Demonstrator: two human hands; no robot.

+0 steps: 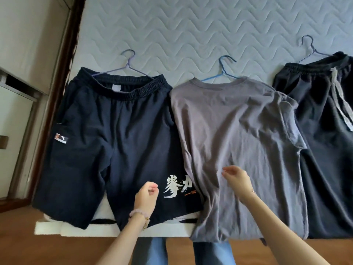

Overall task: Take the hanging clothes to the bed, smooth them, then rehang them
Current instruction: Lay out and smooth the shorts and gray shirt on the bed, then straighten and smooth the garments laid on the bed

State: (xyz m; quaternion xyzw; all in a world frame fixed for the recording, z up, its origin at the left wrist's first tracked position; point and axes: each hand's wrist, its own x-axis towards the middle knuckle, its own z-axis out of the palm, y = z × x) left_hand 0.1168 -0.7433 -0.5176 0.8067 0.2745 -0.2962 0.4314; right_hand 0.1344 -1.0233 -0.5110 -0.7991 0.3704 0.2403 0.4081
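Three garments lie side by side on the bed [191, 31], each on a wire hanger. Navy shorts [107, 134] with a white printed logo lie at the left on a purple hanger [128, 64]. A grey T-shirt [238, 134], wrinkled, lies in the middle on a blue hanger [224, 70]. Dark shorts [324, 150] with a grey drawstring lie at the right. My left hand [146, 197] hovers over the navy shorts' lower hem, fingers curled and empty. My right hand [237, 181] is above the T-shirt's lower part, fingers loosely apart, holding nothing.
The quilted mattress stretches away behind the clothes. A dark wooden bed frame [63, 73] and a white cabinet [19, 92] stand at the left. Wooden floor [57, 249] and my blue-jeaned legs [210, 253] are at the bottom edge.
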